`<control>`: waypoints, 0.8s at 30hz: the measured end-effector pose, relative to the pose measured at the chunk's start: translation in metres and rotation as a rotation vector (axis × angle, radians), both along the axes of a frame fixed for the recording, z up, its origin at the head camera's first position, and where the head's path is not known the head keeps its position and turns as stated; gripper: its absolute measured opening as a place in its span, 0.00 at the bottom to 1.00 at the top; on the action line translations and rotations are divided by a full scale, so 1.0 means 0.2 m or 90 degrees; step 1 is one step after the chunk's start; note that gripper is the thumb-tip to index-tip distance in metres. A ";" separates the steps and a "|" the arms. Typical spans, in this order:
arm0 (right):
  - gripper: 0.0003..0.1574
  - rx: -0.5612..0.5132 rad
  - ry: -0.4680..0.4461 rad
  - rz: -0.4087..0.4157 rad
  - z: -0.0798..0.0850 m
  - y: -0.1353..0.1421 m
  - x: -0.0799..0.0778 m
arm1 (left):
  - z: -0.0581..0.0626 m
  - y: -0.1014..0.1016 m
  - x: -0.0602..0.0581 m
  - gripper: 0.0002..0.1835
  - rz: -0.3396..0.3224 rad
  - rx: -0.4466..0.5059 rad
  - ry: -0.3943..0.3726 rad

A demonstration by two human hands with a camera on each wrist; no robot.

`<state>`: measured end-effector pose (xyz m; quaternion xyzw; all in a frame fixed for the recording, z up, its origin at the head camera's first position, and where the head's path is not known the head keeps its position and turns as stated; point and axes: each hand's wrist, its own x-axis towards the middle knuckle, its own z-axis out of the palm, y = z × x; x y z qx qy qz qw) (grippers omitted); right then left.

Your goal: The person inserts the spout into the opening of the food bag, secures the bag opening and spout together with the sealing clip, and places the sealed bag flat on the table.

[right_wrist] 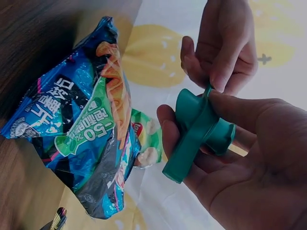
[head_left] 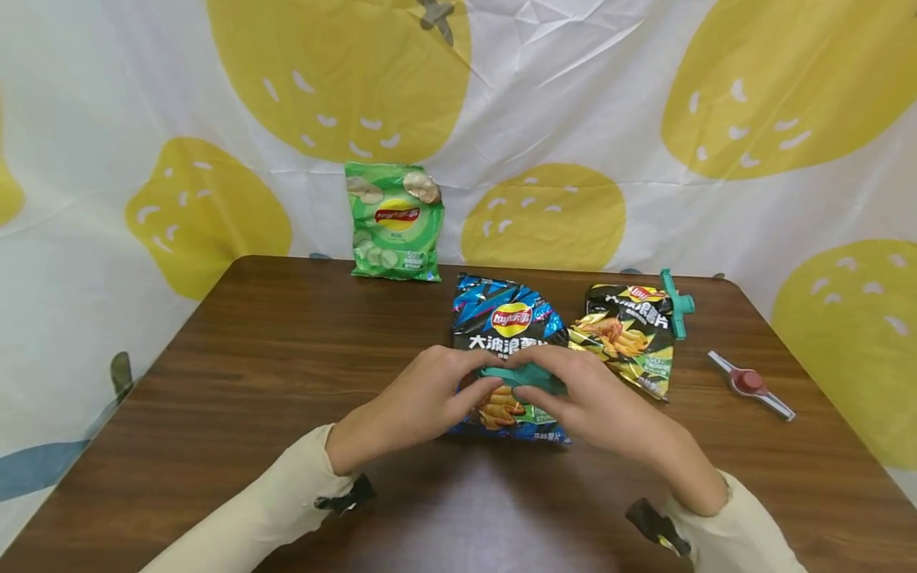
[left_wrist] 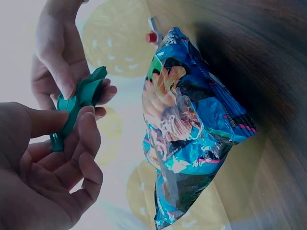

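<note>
Over the front of a blue-and-black chip bag, both hands hold a teal bag clip. The left hand pinches one end of the clip between thumb and fingers. My right hand grips its other part, thumb on top and fingers beneath. Up close, the teal clip shows a long bar with a wide, rounded piece across its middle. The chip bag stands on the table just beyond the hands, bulging and apart from the clip in both wrist views.
A black-and-yellow chip bag lies on the wooden table at right, with another teal clip across its end. Beside it is a white clip with a red knob. A green chip bag leans on the patterned cloth behind.
</note>
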<state>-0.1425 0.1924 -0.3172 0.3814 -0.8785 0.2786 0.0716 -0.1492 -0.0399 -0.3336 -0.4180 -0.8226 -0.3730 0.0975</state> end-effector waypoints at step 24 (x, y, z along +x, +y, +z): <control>0.10 -0.005 0.010 -0.067 0.02 0.02 0.00 | 0.01 0.02 0.05 0.19 0.045 -0.012 0.032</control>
